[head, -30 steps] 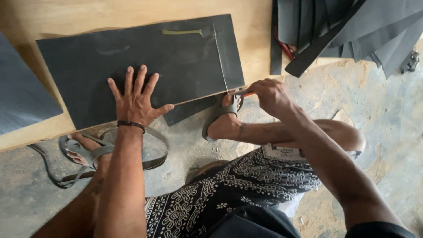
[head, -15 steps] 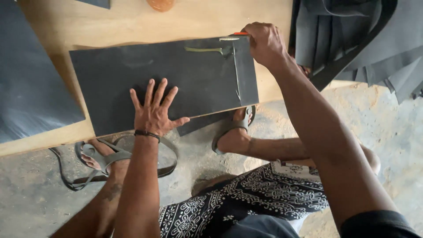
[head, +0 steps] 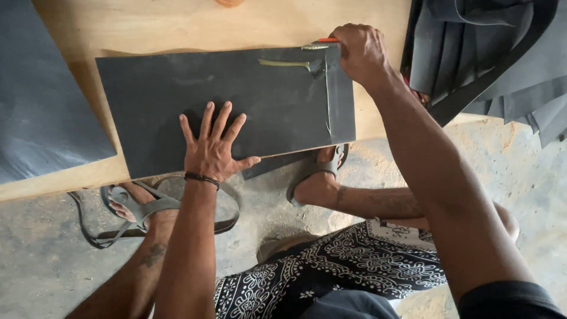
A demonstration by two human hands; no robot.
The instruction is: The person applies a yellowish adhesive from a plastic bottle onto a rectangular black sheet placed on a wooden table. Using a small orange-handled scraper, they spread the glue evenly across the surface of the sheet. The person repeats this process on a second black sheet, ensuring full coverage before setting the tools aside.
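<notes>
Left hand (head: 214, 150) spread flat, fingers wide, pinning the black sheet (head: 177, 106) to the board (head: 147, 26) against slipping. Right hand (head: 361, 52) closed around an orange-handled knife (head: 319, 44), blade at the sheet's far edge, atop a scored line (head: 328, 94).

- Soft, even daylight is filling the scene; nothing is looking harsh or blown out.
- The wooden tabletop (head: 177, 26) is glowing warm and bright, while the black sheet (head: 147, 100) is soaking up light and showing only a faint dull sheen.
- The left hand (head: 214, 150) is casting a soft, short shadow onto the sheet around its fingers (head: 207, 118).
- The right hand (head: 363, 53) is staying sharp, with a small dark shadow lying beside it.
- The floor (head: 35, 266) is sitting dimmer under the tabletop edge and brightening toward the right.
- The patterned cloth (head: 354, 266) at the bottom is looking slightly soft, and the forearms are stretching wide toward the lower edge from lens distortion.
</notes>
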